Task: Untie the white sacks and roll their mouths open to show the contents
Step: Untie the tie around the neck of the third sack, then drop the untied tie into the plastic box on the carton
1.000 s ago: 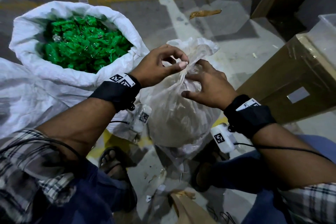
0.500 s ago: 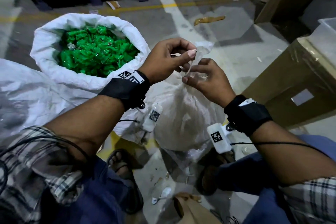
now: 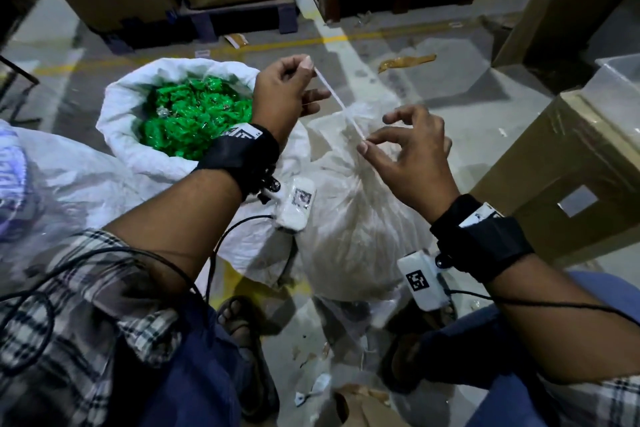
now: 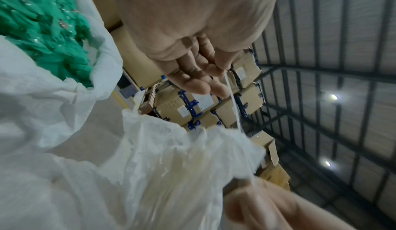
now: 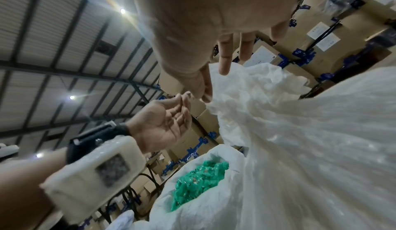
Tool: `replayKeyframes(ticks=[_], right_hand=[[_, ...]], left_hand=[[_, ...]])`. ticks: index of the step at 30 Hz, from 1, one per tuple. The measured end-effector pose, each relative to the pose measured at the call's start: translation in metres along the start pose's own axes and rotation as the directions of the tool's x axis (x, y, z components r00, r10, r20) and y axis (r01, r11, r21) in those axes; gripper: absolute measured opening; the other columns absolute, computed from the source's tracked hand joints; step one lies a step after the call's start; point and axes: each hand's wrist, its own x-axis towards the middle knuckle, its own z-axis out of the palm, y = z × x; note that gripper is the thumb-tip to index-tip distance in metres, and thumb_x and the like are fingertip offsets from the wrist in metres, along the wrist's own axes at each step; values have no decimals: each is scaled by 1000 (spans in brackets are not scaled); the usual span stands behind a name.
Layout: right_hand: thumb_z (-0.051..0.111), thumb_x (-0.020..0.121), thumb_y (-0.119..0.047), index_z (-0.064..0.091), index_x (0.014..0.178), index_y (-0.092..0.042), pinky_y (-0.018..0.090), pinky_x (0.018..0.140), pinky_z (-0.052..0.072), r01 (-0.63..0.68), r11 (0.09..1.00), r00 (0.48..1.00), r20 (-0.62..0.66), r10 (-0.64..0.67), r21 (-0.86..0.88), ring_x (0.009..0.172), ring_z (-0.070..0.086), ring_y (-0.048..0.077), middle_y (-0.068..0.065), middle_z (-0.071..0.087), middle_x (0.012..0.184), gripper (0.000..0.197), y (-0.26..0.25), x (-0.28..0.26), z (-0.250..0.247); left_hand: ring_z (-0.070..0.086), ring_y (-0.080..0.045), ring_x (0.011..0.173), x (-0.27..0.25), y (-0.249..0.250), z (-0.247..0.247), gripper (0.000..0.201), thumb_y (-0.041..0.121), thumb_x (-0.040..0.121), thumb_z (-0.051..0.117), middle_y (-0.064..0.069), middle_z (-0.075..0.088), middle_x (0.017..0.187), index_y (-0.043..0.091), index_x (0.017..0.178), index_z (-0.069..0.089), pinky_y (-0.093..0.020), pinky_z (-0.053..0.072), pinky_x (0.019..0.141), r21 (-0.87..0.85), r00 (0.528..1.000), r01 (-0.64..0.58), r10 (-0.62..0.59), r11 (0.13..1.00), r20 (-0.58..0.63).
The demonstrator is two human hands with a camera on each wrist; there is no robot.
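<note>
Both hands [image 3: 346, 121] pinch a white string [image 3: 337, 99] beside the open green-filled sack [image 3: 138, 135].

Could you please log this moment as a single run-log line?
left hand pinches tie string | right hand pinches its other end | near sack neck gathered | far sack open, green contents

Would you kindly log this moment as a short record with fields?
open sack: sack with rolled mouth, showing green pieces
tied sack: clear bag between the hands, mouth gathered
tie: white string stretched taut
left hand: pinches string's upper end
right hand: pinches string at bag's neck
beside: cardboard box
</note>
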Motion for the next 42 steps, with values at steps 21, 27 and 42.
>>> replayKeyframes(ticks=[21,27,42], right_hand=[[69,91,-22,79,98,-17,10,72,43,-94,995,979,-177,98,28,74,63,11,-1,76,89,13,43,29,-75],[67,92,-25,78,99,-18,24,75,46,-232,969,909,-372,187,-82,81,66,21,4,75,92,14,94,35,-139],[58,85,-9,76,96,-10,43,85,53,-738,667,539,-685,490,-104,97,66,44,22,71,100,22,225,20,-285]], left_hand=[[73,-17,74,-21,35,74,17,21,105,53,-3,68,95,8,116,51,-24,57,65,-244,995,30,-6,969,97],[74,-24,80,-37,27,126,16,18,105,53,-7,73,95,6,115,53,-30,58,70,-140,981,-42,68,989,183],[76,-22,78,-51,-22,287,5,20,100,60,0,78,94,20,99,64,-26,51,57,246,854,-217,62,945,517]])
